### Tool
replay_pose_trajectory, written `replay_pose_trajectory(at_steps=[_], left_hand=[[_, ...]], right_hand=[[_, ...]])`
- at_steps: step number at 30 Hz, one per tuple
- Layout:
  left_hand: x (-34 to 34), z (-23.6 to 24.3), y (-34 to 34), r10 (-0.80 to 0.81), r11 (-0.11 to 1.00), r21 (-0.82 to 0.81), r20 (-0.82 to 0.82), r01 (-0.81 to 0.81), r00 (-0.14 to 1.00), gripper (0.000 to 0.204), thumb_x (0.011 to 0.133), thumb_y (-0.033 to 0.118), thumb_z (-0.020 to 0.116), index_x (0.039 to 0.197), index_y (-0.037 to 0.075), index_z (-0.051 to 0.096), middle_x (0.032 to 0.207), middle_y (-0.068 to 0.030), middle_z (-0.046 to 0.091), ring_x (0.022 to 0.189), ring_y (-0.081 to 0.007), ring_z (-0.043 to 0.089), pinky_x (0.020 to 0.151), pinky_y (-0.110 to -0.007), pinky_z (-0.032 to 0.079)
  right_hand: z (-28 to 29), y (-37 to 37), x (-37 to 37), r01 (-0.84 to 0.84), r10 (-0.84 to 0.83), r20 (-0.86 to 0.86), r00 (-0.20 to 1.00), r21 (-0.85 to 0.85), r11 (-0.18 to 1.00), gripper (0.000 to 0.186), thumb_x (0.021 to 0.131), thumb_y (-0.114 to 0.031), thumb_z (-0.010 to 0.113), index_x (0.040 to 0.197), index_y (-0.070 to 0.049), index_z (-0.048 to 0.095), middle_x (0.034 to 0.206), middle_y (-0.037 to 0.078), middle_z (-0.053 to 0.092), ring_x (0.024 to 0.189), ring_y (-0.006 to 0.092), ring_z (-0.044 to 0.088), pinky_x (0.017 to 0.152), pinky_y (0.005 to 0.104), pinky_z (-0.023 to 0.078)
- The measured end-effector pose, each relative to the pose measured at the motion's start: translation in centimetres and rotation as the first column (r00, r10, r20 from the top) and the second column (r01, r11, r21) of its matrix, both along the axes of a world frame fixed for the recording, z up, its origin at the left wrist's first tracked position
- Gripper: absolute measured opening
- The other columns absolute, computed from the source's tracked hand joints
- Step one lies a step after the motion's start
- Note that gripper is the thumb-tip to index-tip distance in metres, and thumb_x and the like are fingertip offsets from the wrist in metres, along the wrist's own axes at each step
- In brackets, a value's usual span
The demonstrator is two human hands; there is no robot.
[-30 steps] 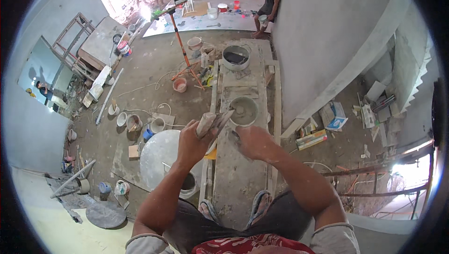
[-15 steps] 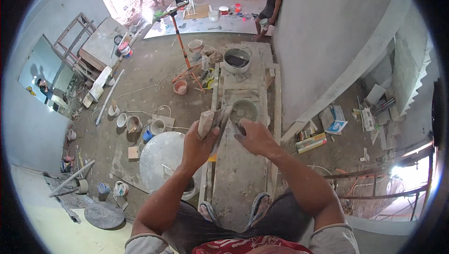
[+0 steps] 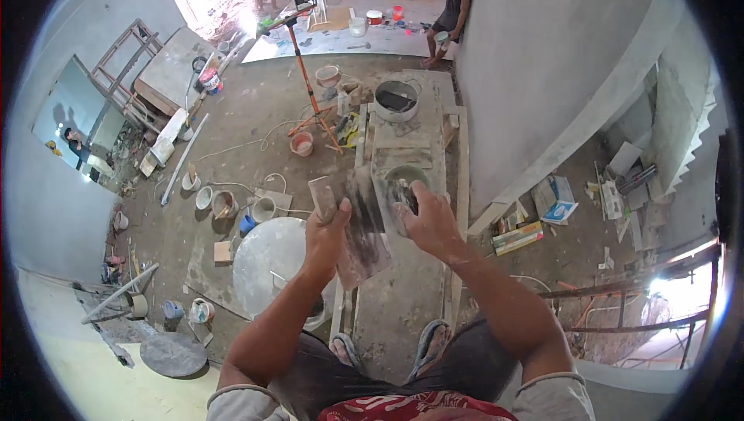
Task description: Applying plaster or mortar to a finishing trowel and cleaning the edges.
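Observation:
My left hand (image 3: 328,235) is closed round the pale handle of a broad plastering trowel (image 3: 363,227), whose flat blade is streaked dark and grey. Facing it, my right hand (image 3: 432,223) grips a smaller putty knife (image 3: 392,208) with a flat grey blade; its handle is mostly hidden by my fingers. The two blades are close together, with a narrow gap between them. Just beyond my right hand, a round grey-green tub (image 3: 408,175) sits on the plank (image 3: 399,289), partly covered by the hand and blade.
My sandalled feet stand on the raised plank walkway. Farther along it is a round metal pot (image 3: 396,103) with something dark inside. Left below are a round grey tabletop (image 3: 267,266), several buckets and an orange tripod (image 3: 306,72). A wall (image 3: 535,72) rises at right, where a person leans.
The trowel in my left hand has turned so its blade face shows. My right hand has tilted its blade up, now beside the trowel and over the tub.

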State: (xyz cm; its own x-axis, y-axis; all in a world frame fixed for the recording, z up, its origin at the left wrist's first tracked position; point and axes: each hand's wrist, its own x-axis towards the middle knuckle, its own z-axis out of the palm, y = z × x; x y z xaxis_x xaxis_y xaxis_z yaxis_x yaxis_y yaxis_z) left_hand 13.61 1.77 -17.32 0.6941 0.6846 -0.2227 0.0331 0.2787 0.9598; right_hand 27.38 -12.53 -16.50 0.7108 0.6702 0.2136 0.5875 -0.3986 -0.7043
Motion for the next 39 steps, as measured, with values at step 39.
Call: replay_pose_trajectory(at_steps=[39], left_hand=[[-0.4,-1.5,-1.5,-0.157,0.95,0.282,0.071,0.132,0.985,0.031,0.093,0.024,0.068,0.112,0.0,0.064,0.099,-0.0053,0.068,0.087,-0.0152,0.061,0.079,-0.03,0.048]], right_hand=[[-0.1,0.0,-0.7,-0.185,0.17,-0.213,0.962,-0.051,0.981,0.037,0.08,-0.016,0.067,0.111,0.002,0.06,0.095,0.024,0.067,0.095,0.0424,0.064,0.082,0.0434,0.05]])
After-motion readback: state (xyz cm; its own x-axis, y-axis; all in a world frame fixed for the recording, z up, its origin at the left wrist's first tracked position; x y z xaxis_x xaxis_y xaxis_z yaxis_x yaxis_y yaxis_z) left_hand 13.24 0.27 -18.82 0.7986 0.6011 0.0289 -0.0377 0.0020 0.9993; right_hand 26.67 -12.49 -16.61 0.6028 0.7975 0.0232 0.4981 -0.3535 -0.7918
